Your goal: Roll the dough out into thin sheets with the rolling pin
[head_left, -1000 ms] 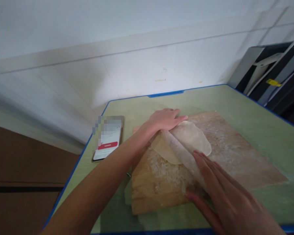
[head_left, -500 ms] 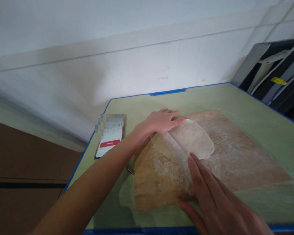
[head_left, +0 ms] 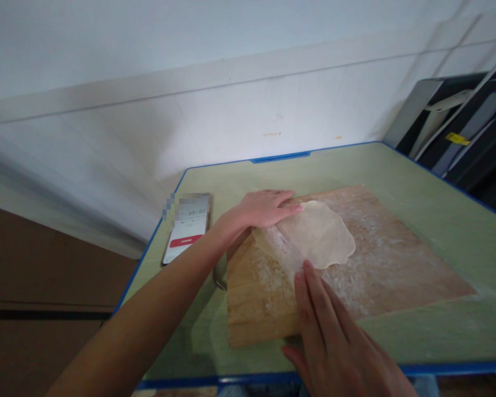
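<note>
A thin, roughly round sheet of dough (head_left: 324,234) lies on a floured wooden board (head_left: 256,320). Across its left part rests a pale, flour-dusted rolling pin (head_left: 288,249); both its ends are hidden under my hands. My left hand (head_left: 264,208) lies flat over the far end, fingers stretched out and thumb near the dough's far edge. At the near end, my right hand (head_left: 334,336) presses down with its fingers extended and its thumb apart. Dough also shows to the left of the pin.
The board sits on a light green table (head_left: 339,165) with a blue edge. A phone (head_left: 184,231) showing a timer lies left of my left forearm. Beside the board's left edge is a curved metal piece (head_left: 219,279). Dark flat panels (head_left: 458,121) lean at the right, and a white wall stands behind.
Both hands and the rolling pin have shifted a little to the left over the dough. More of the dough shows right of the pin. The view has moved slightly too.
</note>
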`<state>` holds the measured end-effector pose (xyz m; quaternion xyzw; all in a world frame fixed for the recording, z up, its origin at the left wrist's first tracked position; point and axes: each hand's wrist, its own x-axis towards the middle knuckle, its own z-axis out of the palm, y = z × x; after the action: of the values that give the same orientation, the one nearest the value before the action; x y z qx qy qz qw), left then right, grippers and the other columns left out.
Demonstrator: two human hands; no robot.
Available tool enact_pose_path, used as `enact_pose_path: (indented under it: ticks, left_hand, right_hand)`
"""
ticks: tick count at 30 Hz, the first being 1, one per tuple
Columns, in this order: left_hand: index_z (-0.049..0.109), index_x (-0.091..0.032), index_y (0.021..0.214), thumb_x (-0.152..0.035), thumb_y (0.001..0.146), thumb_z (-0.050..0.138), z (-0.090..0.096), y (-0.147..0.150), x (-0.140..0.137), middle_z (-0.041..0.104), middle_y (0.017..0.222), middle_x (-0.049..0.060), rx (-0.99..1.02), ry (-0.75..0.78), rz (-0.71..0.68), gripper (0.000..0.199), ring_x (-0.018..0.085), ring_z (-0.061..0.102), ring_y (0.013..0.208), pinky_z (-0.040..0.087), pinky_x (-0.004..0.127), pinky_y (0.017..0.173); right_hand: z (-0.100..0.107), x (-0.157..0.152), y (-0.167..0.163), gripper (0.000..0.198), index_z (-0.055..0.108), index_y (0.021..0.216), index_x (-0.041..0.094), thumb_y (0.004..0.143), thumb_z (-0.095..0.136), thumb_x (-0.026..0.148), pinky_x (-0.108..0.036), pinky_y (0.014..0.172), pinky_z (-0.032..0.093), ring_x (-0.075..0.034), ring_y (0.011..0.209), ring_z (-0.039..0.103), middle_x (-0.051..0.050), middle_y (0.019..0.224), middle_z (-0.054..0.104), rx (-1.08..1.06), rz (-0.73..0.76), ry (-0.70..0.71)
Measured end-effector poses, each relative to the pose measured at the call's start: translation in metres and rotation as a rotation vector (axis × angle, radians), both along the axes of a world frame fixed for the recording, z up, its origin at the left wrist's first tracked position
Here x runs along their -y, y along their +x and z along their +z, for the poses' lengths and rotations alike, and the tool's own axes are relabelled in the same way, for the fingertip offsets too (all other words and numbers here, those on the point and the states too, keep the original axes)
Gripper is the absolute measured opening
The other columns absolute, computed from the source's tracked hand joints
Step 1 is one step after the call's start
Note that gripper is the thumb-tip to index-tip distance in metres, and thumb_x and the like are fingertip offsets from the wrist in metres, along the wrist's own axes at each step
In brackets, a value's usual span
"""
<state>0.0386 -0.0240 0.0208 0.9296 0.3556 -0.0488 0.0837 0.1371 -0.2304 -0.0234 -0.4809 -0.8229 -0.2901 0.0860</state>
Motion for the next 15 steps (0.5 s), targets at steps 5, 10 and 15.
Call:
enact_pose_path:
  ticks: [5,10,15]
  left_hand:
    - [0.031,-0.020,0.134,-0.061,0.088,0.012,0.000,0.000,0.002,0.038,0.138,0.004,-0.015,0.037,-0.003,0.064,0.019,0.036,0.124,0.027,0.032,0.100]
    - [0.031,-0.019,0.134,-0.055,0.091,0.017,0.003,-0.002,0.007,0.038,0.138,0.004,-0.041,0.088,-0.023,0.059,0.018,0.034,0.125,0.025,0.032,0.101]
    - [0.031,-0.018,0.135,-0.050,0.093,0.017,0.002,-0.013,0.011,0.036,0.139,0.003,-0.072,0.126,-0.070,0.055,0.017,0.026,0.129,0.016,0.029,0.105]
  right_hand:
    - [-0.014,0.003,-0.010,0.044,0.052,0.115,-0.005,0.087,0.032,0.022,-0.036,0.077,0.052,-0.031,0.100,0.058,-0.028,0.115,0.055,-0.078,-0.032,0.036]
    - [-0.020,0.005,-0.023,0.042,0.057,0.112,-0.001,0.085,0.035,0.024,-0.037,0.073,0.052,-0.031,0.094,0.060,-0.025,0.109,0.060,-0.110,-0.033,0.124]
    - [-0.012,0.009,-0.040,0.047,0.058,0.112,0.004,0.088,0.028,0.032,-0.040,0.073,0.051,-0.032,0.096,0.059,-0.021,0.111,0.060,-0.297,-0.147,0.074]
